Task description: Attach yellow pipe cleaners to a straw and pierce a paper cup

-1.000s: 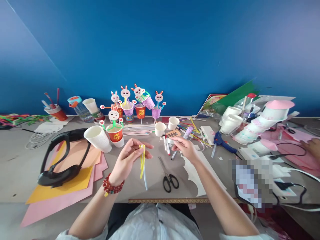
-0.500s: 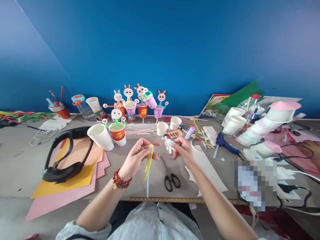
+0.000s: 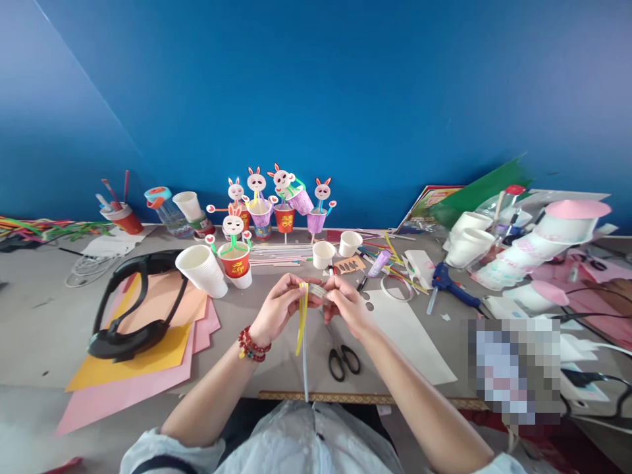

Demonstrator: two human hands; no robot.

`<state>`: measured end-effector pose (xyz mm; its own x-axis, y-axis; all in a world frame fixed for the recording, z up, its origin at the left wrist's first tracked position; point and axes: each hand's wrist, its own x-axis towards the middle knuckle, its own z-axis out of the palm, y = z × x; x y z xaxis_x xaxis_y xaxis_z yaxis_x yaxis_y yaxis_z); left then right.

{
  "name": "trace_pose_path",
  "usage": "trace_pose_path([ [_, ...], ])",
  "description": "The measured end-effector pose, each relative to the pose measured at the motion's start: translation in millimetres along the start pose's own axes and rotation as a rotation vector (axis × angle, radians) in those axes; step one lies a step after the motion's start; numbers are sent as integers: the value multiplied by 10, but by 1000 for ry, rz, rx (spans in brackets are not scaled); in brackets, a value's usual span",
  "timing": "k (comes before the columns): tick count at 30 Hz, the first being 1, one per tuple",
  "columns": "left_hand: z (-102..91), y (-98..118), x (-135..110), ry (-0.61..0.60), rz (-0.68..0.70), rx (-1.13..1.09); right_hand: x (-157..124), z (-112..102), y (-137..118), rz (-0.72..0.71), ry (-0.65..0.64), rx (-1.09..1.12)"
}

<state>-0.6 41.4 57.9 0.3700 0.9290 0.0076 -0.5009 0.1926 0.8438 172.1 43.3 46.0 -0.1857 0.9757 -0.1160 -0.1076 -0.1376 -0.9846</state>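
Head view, left hand (image 3: 279, 306): pinched on yellow strip (image 3: 300, 329) and pale strip (image 3: 305, 372), tails hanging.
Head view, right hand (image 3: 348, 307): clamped on tape roll (image 3: 317, 291), between hands, beside strip tops.
Handling, advised: strip tops flush, grip steady, tape taut.

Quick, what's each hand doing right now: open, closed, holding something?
Left hand: closed, pinching a yellow strip and a pale strip.
Right hand: closed, holding a small pale roll.

Yellow strip (image 3: 301, 326), bluish-white strip (image 3: 305, 375), black-handled scissors (image 3: 340, 345), blue wall (image 3: 316, 85)
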Motion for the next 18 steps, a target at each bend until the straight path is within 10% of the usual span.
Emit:
trace_pose_path([
  [18,-16,58,-95,-8,76,165,-20,86,25,-29,-81,58],
])
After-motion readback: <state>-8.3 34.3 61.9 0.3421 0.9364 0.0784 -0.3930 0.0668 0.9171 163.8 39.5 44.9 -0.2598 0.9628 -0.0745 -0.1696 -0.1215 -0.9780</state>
